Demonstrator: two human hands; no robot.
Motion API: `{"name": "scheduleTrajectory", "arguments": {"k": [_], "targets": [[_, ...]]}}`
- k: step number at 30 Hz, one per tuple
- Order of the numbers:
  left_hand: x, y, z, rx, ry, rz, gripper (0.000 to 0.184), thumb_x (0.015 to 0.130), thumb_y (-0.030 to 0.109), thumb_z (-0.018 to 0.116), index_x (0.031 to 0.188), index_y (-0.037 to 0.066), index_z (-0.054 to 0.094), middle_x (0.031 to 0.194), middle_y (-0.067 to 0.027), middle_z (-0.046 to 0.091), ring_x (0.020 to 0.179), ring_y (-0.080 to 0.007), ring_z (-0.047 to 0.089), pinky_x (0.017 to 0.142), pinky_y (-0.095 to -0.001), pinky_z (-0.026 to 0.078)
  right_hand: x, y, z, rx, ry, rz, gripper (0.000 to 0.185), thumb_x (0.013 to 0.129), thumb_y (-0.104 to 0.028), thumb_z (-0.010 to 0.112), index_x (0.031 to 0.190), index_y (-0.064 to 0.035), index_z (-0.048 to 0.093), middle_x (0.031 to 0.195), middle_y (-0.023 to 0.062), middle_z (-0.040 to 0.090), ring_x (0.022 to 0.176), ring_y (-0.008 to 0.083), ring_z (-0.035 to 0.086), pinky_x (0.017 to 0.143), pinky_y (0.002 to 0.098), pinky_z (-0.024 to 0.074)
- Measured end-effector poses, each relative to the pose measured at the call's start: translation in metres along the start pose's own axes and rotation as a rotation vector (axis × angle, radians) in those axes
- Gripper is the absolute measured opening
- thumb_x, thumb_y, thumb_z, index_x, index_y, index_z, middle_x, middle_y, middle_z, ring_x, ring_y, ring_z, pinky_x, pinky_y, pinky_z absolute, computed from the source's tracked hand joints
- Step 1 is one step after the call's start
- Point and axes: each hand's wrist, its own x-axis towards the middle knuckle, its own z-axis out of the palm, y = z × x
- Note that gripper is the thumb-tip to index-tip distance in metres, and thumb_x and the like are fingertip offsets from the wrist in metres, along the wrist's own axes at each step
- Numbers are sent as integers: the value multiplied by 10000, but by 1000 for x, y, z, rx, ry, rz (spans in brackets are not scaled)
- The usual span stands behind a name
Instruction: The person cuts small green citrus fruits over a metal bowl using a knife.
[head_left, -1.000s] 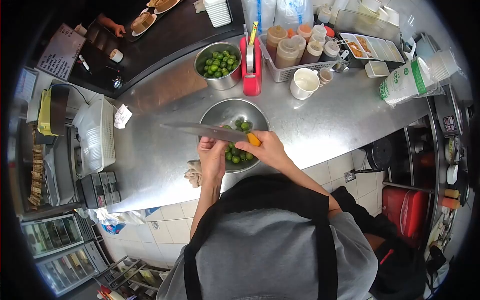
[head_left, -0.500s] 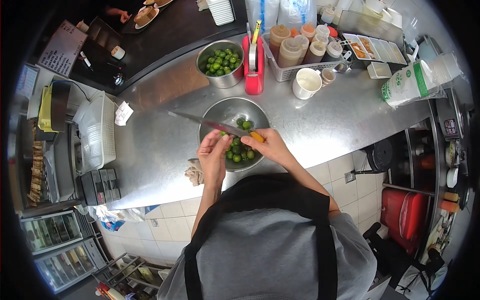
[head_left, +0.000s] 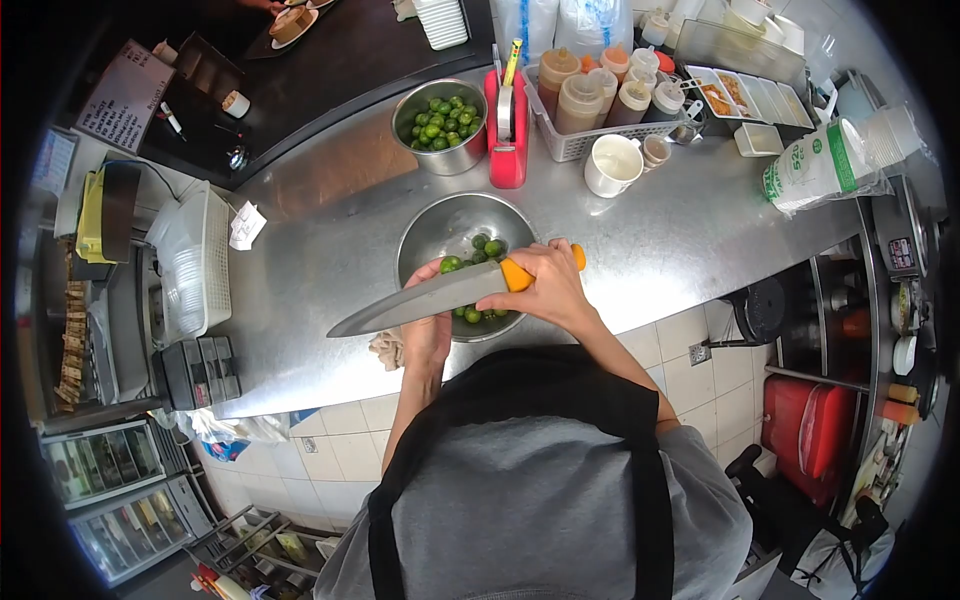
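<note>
My right hand point(head_left: 548, 288) is wrapped round the yellow handle of a large kitchen knife point(head_left: 415, 303). The broad blade points left and lies flat across the view, over my left hand point(head_left: 428, 336). A small green lime point(head_left: 451, 264) shows at the fingers of that left hand, which are partly hidden behind the blade. Both hands are above a steel mixing bowl point(head_left: 416, 226), where several limes point(head_left: 494, 248) lie at the bottom. Behind the bowl stands a steel pot point(head_left: 452, 162) full of limes.
A red tape dispenser point(head_left: 508, 165) stands beside the pot. Farther right are a basket point(head_left: 575, 150) of sauce bottles, a white cup point(head_left: 612, 167) and wrapped paper cups point(head_left: 815, 170). A crumpled cloth point(head_left: 387, 350) lies left of the bowl, near the counter edge.
The knife has turned from edge-on to flat, its tip swinging down and toward me. My left fingers are now partly behind the blade. At the upper left, another person's hand has moved back.
</note>
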Motion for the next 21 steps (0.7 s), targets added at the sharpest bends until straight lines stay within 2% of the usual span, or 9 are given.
{"name": "scheduleTrajectory", "arguments": {"k": [2, 5, 9, 12, 21], "targets": [[0, 5, 1, 4, 26, 31, 340, 830, 80, 599, 1131, -21, 476, 1064, -104, 569, 966, -148, 563, 880, -268, 458, 1, 9, -1, -6, 41, -23, 569, 489, -567, 767, 655, -46, 609, 620, 69, 577, 602, 227, 531, 677, 326, 305], [-2, 22, -2, 115, -56, 106, 308, 823, 51, 598, 1105, -26, 499, 1019, -106, 592, 934, -149, 578, 877, -274, 464, 4, 29, -5, 1, -24, 55, 637, 495, -660, 714, 570, -43, 571, 553, 96, 552, 546, 245, 511, 650, 339, 293], [1, 13, 2, 82, -94, 91, 267, 825, 35, 592, 1073, -44, 534, 997, -107, 604, 917, -143, 588, 841, -258, 476, 5, 10, -4, 37, 11, -33, 623, 498, -650, 718, 560, -50, 562, 561, 91, 558, 559, 237, 513, 670, 333, 286], [1, 10, 2, 65, -113, 18, 261, 838, 61, 585, 1073, -43, 540, 999, -105, 604, 918, -139, 587, 828, -247, 477, 7, 4, -2, 66, 8, -70, 623, 496, -655, 715, 569, -52, 571, 563, 88, 558, 562, 234, 513, 674, 329, 283], [4, 20, -15, -51, -182, -38, 270, 868, 133, 562, 1079, -31, 523, 982, -111, 607, 867, -169, 615, 784, -274, 517, 4, 29, -6, 20, 6, 21, 613, 509, -657, 709, 559, -64, 565, 532, 77, 531, 538, 235, 491, 669, 329, 285]]}}
